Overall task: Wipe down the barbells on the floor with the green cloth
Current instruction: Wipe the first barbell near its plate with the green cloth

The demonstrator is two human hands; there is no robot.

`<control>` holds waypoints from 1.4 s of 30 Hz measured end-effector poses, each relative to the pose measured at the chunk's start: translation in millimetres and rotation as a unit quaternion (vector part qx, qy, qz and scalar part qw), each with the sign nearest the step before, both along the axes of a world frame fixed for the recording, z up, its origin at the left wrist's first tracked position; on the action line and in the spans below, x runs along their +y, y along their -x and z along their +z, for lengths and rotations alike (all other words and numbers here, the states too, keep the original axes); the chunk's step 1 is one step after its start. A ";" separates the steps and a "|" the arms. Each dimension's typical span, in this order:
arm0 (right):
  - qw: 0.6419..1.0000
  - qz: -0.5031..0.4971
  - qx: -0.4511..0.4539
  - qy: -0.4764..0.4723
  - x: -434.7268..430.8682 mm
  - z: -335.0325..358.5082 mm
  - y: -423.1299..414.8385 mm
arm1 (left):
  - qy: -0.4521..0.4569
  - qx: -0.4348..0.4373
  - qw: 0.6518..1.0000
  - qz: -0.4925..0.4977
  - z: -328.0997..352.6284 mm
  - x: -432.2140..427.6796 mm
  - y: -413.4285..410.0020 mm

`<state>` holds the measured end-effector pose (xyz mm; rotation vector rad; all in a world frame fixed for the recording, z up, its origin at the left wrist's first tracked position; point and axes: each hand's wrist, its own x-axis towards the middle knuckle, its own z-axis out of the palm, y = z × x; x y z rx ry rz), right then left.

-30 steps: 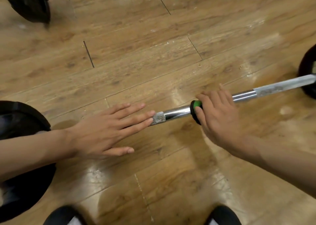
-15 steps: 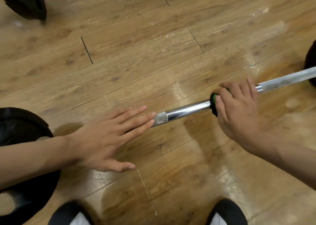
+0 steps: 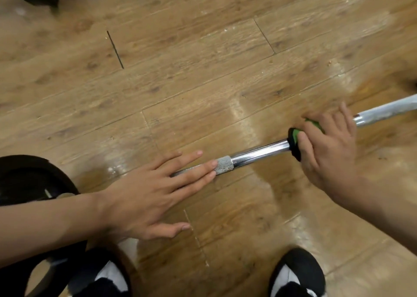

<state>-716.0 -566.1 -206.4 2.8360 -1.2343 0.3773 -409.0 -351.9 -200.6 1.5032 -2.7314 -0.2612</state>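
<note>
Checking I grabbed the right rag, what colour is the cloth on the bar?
The cloth is green with a black edge, clearest in the head view.

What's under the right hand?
The right hand grips the green cloth round the bar; its black edge shows by the thumb. The bar beneath cloth and hand is covered.
</note>
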 end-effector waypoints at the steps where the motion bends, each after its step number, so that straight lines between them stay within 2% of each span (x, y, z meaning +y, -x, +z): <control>1: 1.000 -0.014 -0.024 -0.008 16.9 -1.4 -12.9 | 0.004 -0.002 1.000 -0.001 -0.1 -0.9 -0.1; 5: 0.990 0.141 -0.012 -0.016 84.7 -13.0 -73.4 | 0.009 -0.014 1.000 -0.003 -1.3 -4.6 -3.2; 7: 0.983 0.181 0.007 -0.001 71.8 -11.7 -73.4 | 0.012 -0.014 1.000 -0.006 -0.7 -9.1 -7.4; 9: 0.988 0.155 0.018 0.011 42.6 -10.4 -49.0 | 0.017 -0.014 1.000 -0.005 -0.7 -11.8 -10.8; 13: 0.999 -0.032 0.025 0.002 -13.2 -0.7 5.1 | 0.020 -0.011 1.000 -0.004 -3.5 -17.6 -17.7; 16: 0.994 -0.104 0.017 -0.027 -9.4 5.3 -9.8 | 0.013 -0.009 1.000 0.001 -3.0 -23.7 -22.9; 18: 0.997 -0.066 0.021 -0.033 19.1 2.1 -45.1 | 0.002 -0.009 1.000 -0.001 -1.8 -27.4 -25.3; 21: 0.996 0.063 -0.021 -0.053 68.8 -7.7 -99.8 | -0.009 -0.012 1.000 0.003 0.1 -30.2 -29.3; 23: 0.993 0.106 -0.014 -0.048 69.3 -8.2 -108.9 | -0.010 -0.011 1.000 0.004 0.6 -31.5 -31.0; 25: 0.995 0.096 -0.002 -0.026 47.0 -9.1 -91.2 | -0.015 -0.007 1.000 0.003 0.9 -33.0 -31.7; 29: 0.999 -0.047 0.006 -0.018 -3.1 -5.8 -36.0 | -0.020 0.012 1.000 0.002 0.8 -35.6 -34.3; 31: 0.996 -0.081 -0.010 -0.022 -7.6 -2.2 -29.3 | -0.022 0.019 1.000 -0.004 0.6 -37.4 -36.5; 34: 0.998 -0.046 -0.041 -0.026 19.5 -4.0 -64.8 | -0.026 0.022 0.999 -0.009 0.3 -40.4 -38.8; 38: 0.992 0.118 -0.048 -0.002 53.3 -19.4 -112.1 | -0.026 0.021 0.999 -0.012 -0.8 -43.8 -42.2; 40: 0.992 0.117 -0.051 0.016 31.3 -18.7 -94.3 | -0.025 0.024 0.999 -0.009 -1.1 -45.5 -44.1; 42: 0.997 0.044 -0.058 0.031 -1.7 -19.5 -57.7 | -0.022 0.026 0.999 -0.003 -3.0 -45.5 -46.5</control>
